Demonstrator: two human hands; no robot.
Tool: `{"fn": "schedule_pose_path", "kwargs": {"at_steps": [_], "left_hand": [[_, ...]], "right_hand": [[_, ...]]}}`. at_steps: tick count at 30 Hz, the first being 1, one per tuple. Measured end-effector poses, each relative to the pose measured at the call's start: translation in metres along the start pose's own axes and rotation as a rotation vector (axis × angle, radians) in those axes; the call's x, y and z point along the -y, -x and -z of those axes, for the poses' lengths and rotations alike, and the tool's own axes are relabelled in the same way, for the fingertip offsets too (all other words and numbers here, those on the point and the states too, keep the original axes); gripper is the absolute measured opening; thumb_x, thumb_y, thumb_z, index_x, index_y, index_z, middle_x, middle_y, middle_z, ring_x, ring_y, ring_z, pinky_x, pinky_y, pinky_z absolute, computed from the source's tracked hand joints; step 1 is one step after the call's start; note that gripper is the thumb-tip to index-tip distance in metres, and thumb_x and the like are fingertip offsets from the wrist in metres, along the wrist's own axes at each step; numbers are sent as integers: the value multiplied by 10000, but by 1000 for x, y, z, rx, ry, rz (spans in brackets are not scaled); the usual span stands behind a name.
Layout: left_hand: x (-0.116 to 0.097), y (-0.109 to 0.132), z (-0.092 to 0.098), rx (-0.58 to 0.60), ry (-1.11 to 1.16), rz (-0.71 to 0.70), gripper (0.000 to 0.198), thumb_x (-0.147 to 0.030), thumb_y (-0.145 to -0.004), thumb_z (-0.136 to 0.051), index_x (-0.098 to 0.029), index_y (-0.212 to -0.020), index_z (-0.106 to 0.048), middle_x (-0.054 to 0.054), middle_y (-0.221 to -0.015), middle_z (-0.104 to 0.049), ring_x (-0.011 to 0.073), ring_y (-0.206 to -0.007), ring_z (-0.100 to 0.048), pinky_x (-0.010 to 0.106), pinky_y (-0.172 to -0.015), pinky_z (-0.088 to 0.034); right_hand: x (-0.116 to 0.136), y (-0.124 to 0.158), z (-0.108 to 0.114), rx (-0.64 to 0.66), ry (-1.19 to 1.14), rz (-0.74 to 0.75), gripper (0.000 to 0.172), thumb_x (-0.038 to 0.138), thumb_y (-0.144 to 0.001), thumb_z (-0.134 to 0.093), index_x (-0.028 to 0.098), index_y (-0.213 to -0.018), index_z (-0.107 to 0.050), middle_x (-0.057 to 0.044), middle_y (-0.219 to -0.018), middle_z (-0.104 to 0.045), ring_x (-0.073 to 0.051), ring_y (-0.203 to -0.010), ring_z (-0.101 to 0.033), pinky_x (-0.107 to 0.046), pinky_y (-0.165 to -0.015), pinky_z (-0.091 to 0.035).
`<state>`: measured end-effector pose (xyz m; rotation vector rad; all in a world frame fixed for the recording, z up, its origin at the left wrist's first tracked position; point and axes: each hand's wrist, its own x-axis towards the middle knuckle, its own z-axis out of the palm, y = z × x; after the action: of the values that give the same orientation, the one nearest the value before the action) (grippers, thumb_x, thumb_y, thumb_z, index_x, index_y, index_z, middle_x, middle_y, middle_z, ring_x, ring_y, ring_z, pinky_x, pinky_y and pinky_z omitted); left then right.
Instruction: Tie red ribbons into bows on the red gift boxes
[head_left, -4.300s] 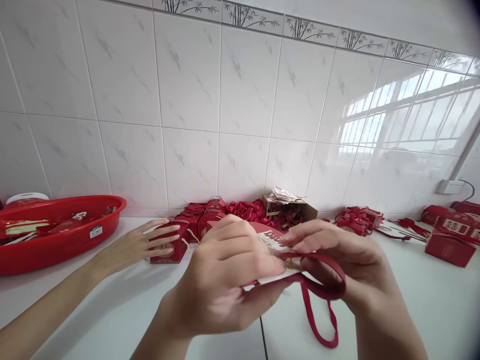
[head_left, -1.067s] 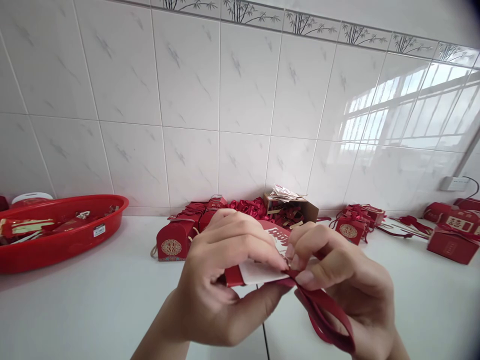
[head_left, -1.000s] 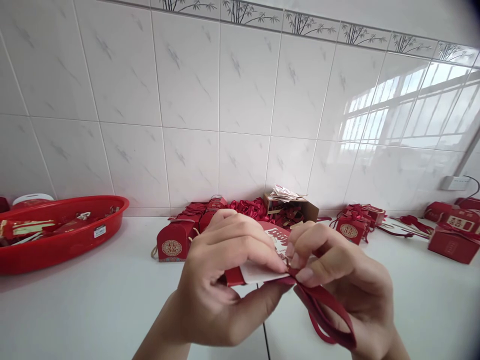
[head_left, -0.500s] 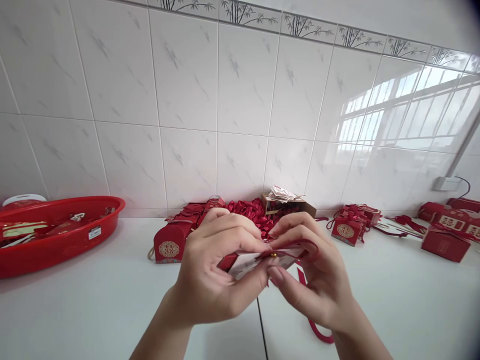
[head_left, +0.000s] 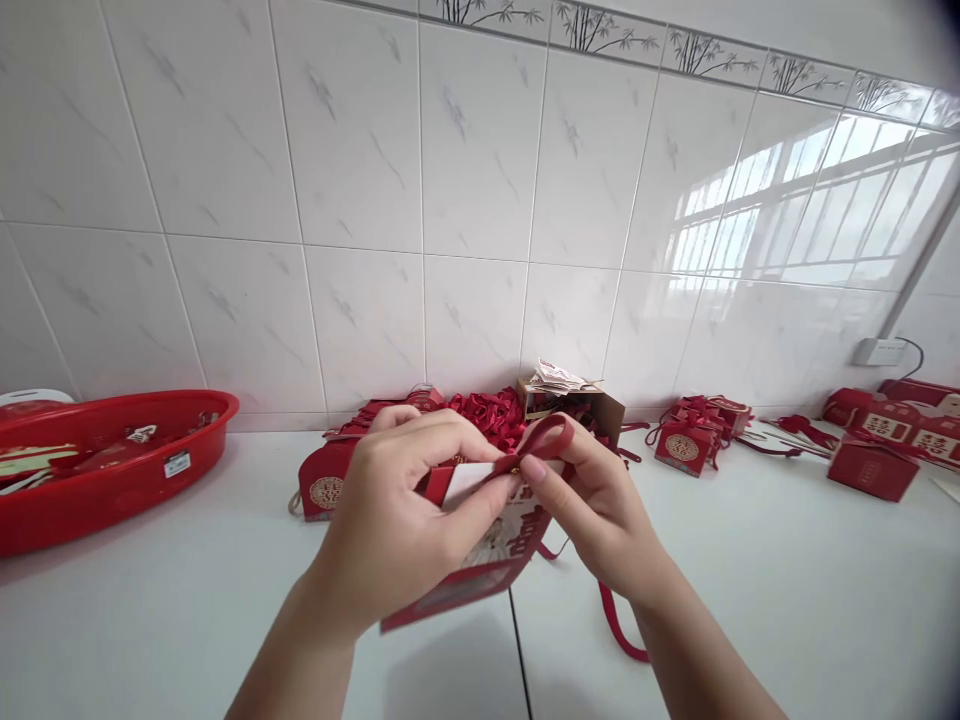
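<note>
Between my two hands, above the table, is a red-and-white printed gift box (head_left: 491, 545), its lower face tilted into view. My left hand (head_left: 405, 515) is closed around its upper left side, thumb and fingers pressed at the top edge. A dark red ribbon (head_left: 553, 428) crosses the top and forms a loop, with a small gold bead at the crossing. My right hand (head_left: 604, 515) pinches the ribbon beside that bead with thumb and fingers. One ribbon tail (head_left: 619, 632) hangs below the right hand. My fingers hide part of the box and the crossing.
On the left stands a red plastic basin (head_left: 120, 500) with packets inside. Behind my hands are a red domed box (head_left: 319, 470), heaped red ribbon (head_left: 491, 418) and a cardboard box (head_left: 611, 412) with papers. More red boxes (head_left: 874, 468) lie at the right, before a tiled wall (head_left: 480, 150).
The gift box has tilted, so its printed face and red lower edge now show. Both hands are slightly higher and further left, and the ribbon loop stands up more.
</note>
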<state>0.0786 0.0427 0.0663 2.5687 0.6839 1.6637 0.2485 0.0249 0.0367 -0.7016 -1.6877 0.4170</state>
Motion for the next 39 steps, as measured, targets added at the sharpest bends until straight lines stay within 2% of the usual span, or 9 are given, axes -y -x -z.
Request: {"fn": "schedule_pose_path", "kwargs": {"at_steps": [3,7,10,13,22,27,30,34,39], "left_hand": [[-9,3,9,-89,30,63,98,-174,-734,-699,-228,-719,-619,-47,-727,-669,147,-685,-626,310,-716,-471],[-11,3,12,-168,84,213,121,-266,-726,-730,-227,-760,-621,-24,-804,-682,160,-752,-647,258,-643,-507],[-6,0,9,-94,145,333,225,-357,-727,-738,-238,-898,-652,7,-915,-702,195,-867,-665,256,-665,-539],[-2,-1,6,-29,250,350,201,-378,-746,-727,-247,-895,-693,22,-974,-704,212,-935,-663,268,-718,-561],[-2,1,4,-44,371,428,104,-334,-732,-753,-254,-798,-759,32,-974,-717,223,-908,-683,272,-686,-587],[-2,1,2,-89,403,391,45,-278,-724,-757,-278,-768,-761,10,-962,-716,209,-905,-682,273,-699,-590],[-3,0,-2,-142,428,420,19,-253,-705,-765,-249,-721,-756,21,-926,-711,221,-934,-674,262,-676,-590],[-5,-1,-6,-190,465,459,43,-244,-688,-774,-222,-717,-751,32,-928,-716,230,-952,-673,267,-679,-597],[-6,-2,-7,-161,442,499,178,-302,-685,-785,-215,-838,-760,56,-983,-734,273,-1045,-650,329,-765,-601]], "right_hand": [[2,0,3,95,-245,-94,133,332,-886,-584,228,-964,-557,-27,-882,-578,-154,-775,-569,-295,-687,-499],[3,1,1,78,-508,-188,235,312,-842,-651,246,-1014,-505,-9,-892,-627,-140,-761,-619,-269,-651,-543],[1,2,0,25,-480,-181,175,308,-856,-638,230,-952,-515,-2,-857,-634,-120,-736,-616,-231,-631,-539],[0,4,2,8,-433,-154,171,299,-865,-630,232,-967,-511,8,-832,-623,-106,-705,-597,-211,-611,-528],[6,5,8,18,-357,-141,176,306,-872,-620,237,-1001,-525,-11,-871,-635,-132,-742,-619,-239,-628,-556],[7,7,7,-1,-300,-120,171,297,-886,-600,234,-1026,-523,-19,-869,-627,-141,-749,-614,-236,-611,-550],[6,7,5,-13,-272,-97,151,283,-897,-585,229,-1023,-522,-13,-857,-621,-132,-741,-604,-224,-607,-539],[4,7,3,-28,-278,-99,143,275,-901,-585,235,-1017,-512,0,-861,-614,-118,-739,-587,-212,-615,-525],[2,6,4,-36,-268,-106,150,286,-902,-581,235,-1022,-507,-7,-858,-617,-129,-741,-588,-230,-618,-527]]}}
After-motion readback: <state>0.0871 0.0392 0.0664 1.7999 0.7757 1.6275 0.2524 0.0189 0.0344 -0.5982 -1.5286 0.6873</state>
